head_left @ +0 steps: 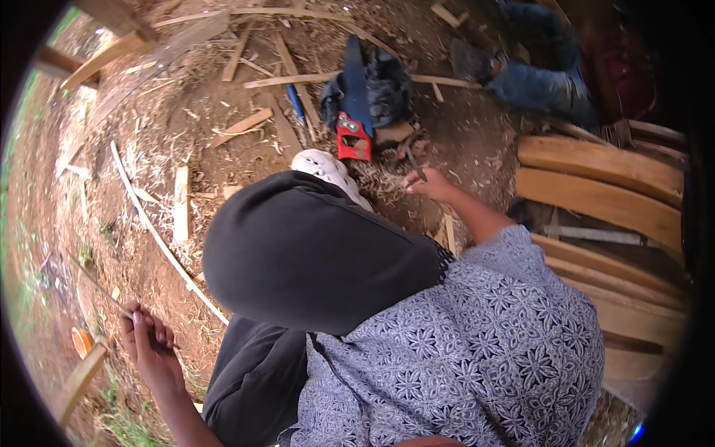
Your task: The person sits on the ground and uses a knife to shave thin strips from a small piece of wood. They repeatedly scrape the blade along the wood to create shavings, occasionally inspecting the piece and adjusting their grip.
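My left hand [153, 346] is out at the lower left, fingers curled round the end of a thin stick [100, 285] that points away up and to the left. Ahead on the right, my right hand [433, 186] is closed on a slim dark rod [414, 161]; its exact kind does not show. Just beyond that hand, a handsaw [354, 134] with a red handle and blue blade leans on a bundle of dark cloth [389, 88]. My white shoe [322, 164] is beside the saw handle, partly covered by my dark-clad knee [320, 253].
Wood strips [182, 203] and shavings litter the brown ground. A blue-handled tool [296, 103] lies near the saw. Curved planks [596, 197] are stacked at the right. Another person's jeans-clad leg [536, 89] reaches in at the upper right. An orange round object [81, 343] lies far left.
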{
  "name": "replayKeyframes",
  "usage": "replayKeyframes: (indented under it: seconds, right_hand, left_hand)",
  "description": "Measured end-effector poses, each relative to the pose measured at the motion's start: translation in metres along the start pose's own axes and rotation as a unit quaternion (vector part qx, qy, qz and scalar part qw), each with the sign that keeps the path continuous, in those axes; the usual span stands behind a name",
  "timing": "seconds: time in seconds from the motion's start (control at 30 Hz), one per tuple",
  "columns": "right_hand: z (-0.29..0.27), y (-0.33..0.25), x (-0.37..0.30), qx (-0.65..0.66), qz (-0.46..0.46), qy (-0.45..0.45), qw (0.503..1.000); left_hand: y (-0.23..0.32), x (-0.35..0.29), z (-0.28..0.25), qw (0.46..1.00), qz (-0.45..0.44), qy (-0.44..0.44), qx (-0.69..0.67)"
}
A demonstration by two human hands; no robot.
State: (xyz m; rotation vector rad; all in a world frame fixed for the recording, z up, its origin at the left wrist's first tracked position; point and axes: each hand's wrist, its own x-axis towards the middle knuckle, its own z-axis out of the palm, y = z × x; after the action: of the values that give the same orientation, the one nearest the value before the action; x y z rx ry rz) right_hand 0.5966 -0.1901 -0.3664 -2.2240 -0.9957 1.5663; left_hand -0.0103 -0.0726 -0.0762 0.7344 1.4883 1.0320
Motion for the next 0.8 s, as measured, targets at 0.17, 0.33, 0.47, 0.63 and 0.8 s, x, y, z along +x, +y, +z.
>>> replayKeyframes:
  seconds: [0.17, 0.33, 0.47, 0.63, 0.8]
  right_hand:
    - [0.018, 0.031, -0.013, 0.097, 0.072, 0.014, 0.993]
    - [0.032, 0.049, 0.001, -0.022, 0.020, 0.099, 0.995]
    - [0.032, 0.008, 0.022, -0.003, -0.032, 0.235, 0.971]
    - [-0.004, -0.012, 0.087, -0.060, 0.076, 0.259, 0.961]
    - [-0.012, 0.006, 0.114, 0.062, 0.140, 0.225, 0.962]
  left_hand:
    - [-0.006, -0.005, -0.003, 0.999, -0.036, -0.003, 0.025]
    - [-0.018, -0.007, 0.008, 0.996, -0.071, -0.024, 0.053]
    - [-0.018, -0.005, 0.020, 0.993, -0.058, -0.055, 0.089]
    - [-0.014, 0.000, 0.032, 0.983, -0.055, -0.066, 0.162]
    - [-0.012, -0.001, 0.037, 0.981, -0.042, -0.073, 0.176]
